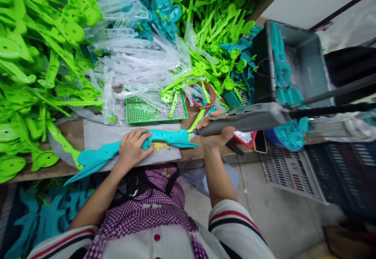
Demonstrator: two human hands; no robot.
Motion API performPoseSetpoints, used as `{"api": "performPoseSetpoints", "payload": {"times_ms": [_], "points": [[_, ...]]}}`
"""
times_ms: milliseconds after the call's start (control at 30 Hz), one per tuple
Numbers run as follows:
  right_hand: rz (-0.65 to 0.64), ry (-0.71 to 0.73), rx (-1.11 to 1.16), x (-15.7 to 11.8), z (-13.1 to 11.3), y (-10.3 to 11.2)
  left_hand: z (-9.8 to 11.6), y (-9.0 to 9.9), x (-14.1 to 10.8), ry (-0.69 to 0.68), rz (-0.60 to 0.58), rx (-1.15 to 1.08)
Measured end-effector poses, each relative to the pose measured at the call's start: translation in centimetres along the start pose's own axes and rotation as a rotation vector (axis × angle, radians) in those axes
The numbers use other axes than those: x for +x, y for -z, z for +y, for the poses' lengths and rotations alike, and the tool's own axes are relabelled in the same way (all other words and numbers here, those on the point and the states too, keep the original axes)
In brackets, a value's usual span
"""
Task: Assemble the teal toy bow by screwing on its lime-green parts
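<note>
My left hand (134, 147) is closed over the middle of a long turquoise plastic part (166, 135), pressing it down on a grey cloth (98, 135) with a yellow cartoon print. In my right hand (216, 135) is a grey power screwdriver (243, 119), held nearly level with its cable running off to the right. Its thin bit points left and meets the right end of the turquoise part, near a round boss; whether a screw sits there is too small to tell. Just behind the cloth lies a green perforated tray (141, 108) holding many small silver screws.
Bright green plastic parts (44, 63) pile high at the left and back, with clear ones (141, 55) between. A red basket (205, 94), a red tray (245, 138), a grey bin (311, 67) and a blue tub (282, 135) stand to the right. The table's front edge is close to my body.
</note>
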State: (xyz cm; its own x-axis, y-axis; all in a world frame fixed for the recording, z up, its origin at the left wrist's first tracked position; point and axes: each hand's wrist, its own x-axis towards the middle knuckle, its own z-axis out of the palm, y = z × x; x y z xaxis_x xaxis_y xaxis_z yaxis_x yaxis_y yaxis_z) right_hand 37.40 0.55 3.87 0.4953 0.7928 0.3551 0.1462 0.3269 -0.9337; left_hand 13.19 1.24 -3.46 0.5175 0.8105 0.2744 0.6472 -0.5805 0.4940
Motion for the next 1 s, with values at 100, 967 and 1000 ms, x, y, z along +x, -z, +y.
{"api": "performPoseSetpoints", "payload": {"times_ms": [100, 967, 1000], "points": [[-0.011, -0.025, -0.018, -1.0, -0.4, 0.5, 0.0, -0.1, 0.0, -0.004, 0.024, 0.015], [-0.099, -0.088, 0.161, 0.1, 0.5, -2.4, 0.5, 0.0, 0.2, 0.046, 0.014, 0.018], [-0.074, -0.079, 0.176, 0.5, 0.3, -3.4, 0.5, 0.0, 0.2, 0.039, 0.017, 0.015]]}}
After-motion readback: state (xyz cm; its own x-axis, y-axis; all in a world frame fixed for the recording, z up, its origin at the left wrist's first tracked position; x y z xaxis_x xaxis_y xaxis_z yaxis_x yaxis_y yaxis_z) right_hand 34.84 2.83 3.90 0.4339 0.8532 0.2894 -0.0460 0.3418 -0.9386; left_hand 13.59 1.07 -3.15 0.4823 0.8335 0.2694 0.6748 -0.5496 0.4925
